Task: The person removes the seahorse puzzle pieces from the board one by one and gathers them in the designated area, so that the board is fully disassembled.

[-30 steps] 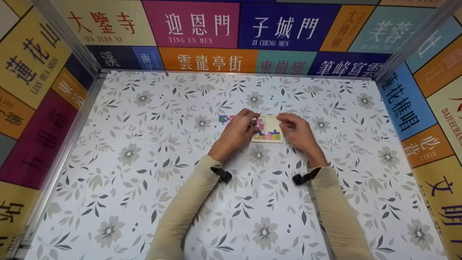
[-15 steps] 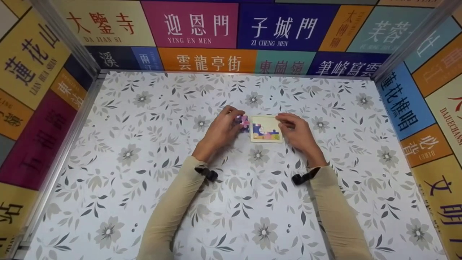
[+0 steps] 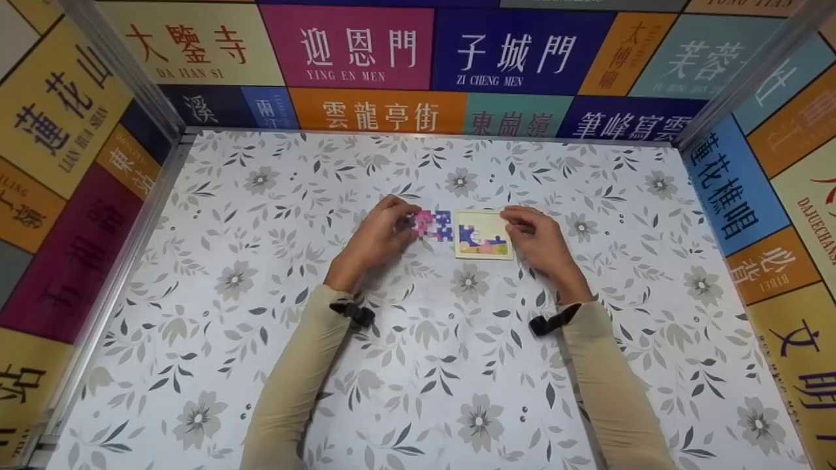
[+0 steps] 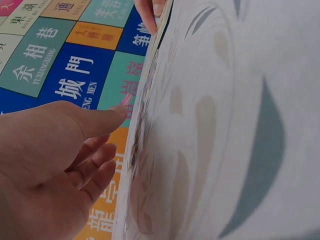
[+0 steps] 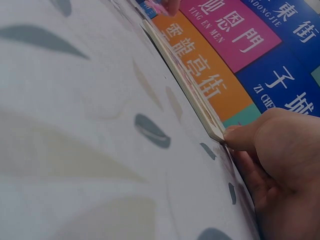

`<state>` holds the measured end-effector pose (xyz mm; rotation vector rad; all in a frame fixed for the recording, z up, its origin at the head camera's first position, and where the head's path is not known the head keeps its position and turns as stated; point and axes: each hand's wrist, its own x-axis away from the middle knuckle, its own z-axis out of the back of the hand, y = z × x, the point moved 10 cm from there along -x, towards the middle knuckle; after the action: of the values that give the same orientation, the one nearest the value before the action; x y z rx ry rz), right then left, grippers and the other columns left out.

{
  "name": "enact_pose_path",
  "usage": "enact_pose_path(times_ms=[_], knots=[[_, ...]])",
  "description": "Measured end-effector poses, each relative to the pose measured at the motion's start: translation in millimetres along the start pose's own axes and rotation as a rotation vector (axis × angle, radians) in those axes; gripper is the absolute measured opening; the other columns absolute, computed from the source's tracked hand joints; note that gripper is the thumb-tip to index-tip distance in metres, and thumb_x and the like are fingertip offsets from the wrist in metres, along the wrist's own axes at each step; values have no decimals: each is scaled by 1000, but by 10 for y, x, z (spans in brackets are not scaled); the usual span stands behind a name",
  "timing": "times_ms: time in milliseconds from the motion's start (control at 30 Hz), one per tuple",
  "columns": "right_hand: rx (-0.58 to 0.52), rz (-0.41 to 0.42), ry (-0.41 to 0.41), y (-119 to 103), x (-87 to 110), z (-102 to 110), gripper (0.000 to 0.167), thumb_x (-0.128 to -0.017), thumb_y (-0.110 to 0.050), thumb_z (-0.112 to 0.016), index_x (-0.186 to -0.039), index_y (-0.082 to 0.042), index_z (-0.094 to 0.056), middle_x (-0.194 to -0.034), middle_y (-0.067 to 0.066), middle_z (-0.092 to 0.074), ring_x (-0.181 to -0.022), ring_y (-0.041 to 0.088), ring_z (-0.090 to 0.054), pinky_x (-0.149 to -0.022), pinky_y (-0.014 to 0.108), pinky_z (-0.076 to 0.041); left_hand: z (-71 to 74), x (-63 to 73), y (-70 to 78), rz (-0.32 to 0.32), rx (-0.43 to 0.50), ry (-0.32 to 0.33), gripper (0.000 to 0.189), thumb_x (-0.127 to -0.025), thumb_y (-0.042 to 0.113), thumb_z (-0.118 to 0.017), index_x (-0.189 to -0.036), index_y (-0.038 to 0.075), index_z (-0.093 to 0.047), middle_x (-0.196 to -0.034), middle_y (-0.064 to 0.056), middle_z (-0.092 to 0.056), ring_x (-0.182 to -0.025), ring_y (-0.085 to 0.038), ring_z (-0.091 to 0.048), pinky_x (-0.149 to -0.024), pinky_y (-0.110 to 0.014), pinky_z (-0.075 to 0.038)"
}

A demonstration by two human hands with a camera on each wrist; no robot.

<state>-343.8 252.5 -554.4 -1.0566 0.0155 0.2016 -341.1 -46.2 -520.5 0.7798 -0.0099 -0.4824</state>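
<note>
My left hand [image 3: 379,232] pinches a pink puzzle piece [image 5: 159,7] between thumb and fingers, held just over the loose pieces. Purple-blue puzzle pieces [image 3: 443,225] lie between that hand and the puzzle tray [image 3: 483,256]. Shallow and cream-coloured, the tray has joined pieces [image 3: 483,245] along its bottom and lower left side; its upper right part shows bare backing. With the thumb at the near side and fingers at the upper right corner, my right hand [image 3: 539,238] holds the tray's right edge. In the right wrist view the thumb [image 5: 242,137] touches the tray's corner.
A white tablecloth [image 3: 470,365] with grey flowers and leaves covers the table. Upright panels [image 3: 366,49] with coloured blocks of lettering border the back and both sides. A dark wrist camera [image 3: 353,313] sits on each sleeve.
My left hand has moved left from over the tray, carrying pink puzzle pieces off it and uncovering the pieces left inside. My right hand has stayed at the tray's right edge.
</note>
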Motion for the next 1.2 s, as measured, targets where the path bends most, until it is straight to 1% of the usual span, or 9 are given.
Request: enact_pose_path(times_ms=[133,233,333,467,667,800,1000,1100,1200], knots=[[-11,8,-3,2,10,-7,32,-107,-7,-65,-138,-4,-72,-152,15,-63,-132,31,-65,-101,12,-48,-58,6,3,-15,6,-54,42,-103,14,-74,-143,6,-69,-128,-14,-63,-117,-30,-62,-104,-44,-52],[-10,6,1,9,9,-4,32,-107,-8,-65,-138,-5,-73,-152,14,-63,-132,30,-65,-103,15,-49,-107,8,32,-40,-2,-89,43,-103,13,-74,-144,4,-68,-125,-16,-64,-117,-31,-61,-105,-44,-51],[-6,-4,3,22,6,-3,32,-107,-8,-65,-139,-5,-73,-153,14,-63,-134,30,-65,-111,29,-52,-140,1,51,-62,-23,-107,42,-101,13,-75,-142,4,-70,-123,-16,-65,-116,-31,-60,-106,-44,-51],[-7,-13,0,26,1,-4,33,-107,-8,-66,-139,-5,-73,-154,14,-62,-134,30,-65,-114,42,-51,-153,-7,71,-74,-43,-107,41,-99,12,-78,-139,4,-71,-123,-15,-68,-118,-31,-62,-108,-44,-51],[8,-20,-3,30,-3,-3,32,-107,-10,-66,-139,-7,-73,-155,12,-61,-134,29,-64,-115,42,-51,-143,6,73,-64,-34,-94,41,-99,11,-78,-139,4,-71,-123,-16,-69,-120,-32,-61,-110,-45,-50],[10,-18,-4,15,2,0,32,-108,-10,-65,-139,-6,-73,-155,12,-61,-134,29,-65,-115,42,-52,-149,6,83,-68,-27,-100,40,-99,9,-77,-138,2,-71,-125,-17,-70,-122,-33,-62,-112,-45,-50],[1,-16,-3,5,4,1,32,-108,-9,-65,-138,-5,-73,-154,13,-62,-134,29,-65,-113,35,-52,-171,-16,71,-67,-10,-106,38,-99,7,-74,-136,1,-71,-129,-15,-74,-126,-33,-64,-115,-44,-49],[-5,-19,-3,12,2,4,32,-107,-9,-65,-138,-5,-73,-154,13,-62,-133,29,-65,-112,33,-52,-170,-20,75,-65,-1,-102,38,-98,7,-74,-136,1,-72,-127,-15,-74,-124,-32,-64,-114,-43,-50],[-2,-21,-5,25,-3,-2,32,-107,-8,-65,-138,-6,-73,-154,12,-62,-133,29,-65,-113,36,-52,-165,-23,99,-72,-4,-92,40,-98,9,-75,-137,1,-71,-122,-15,-73,-119,-32,-64,-110,-44,-51]])
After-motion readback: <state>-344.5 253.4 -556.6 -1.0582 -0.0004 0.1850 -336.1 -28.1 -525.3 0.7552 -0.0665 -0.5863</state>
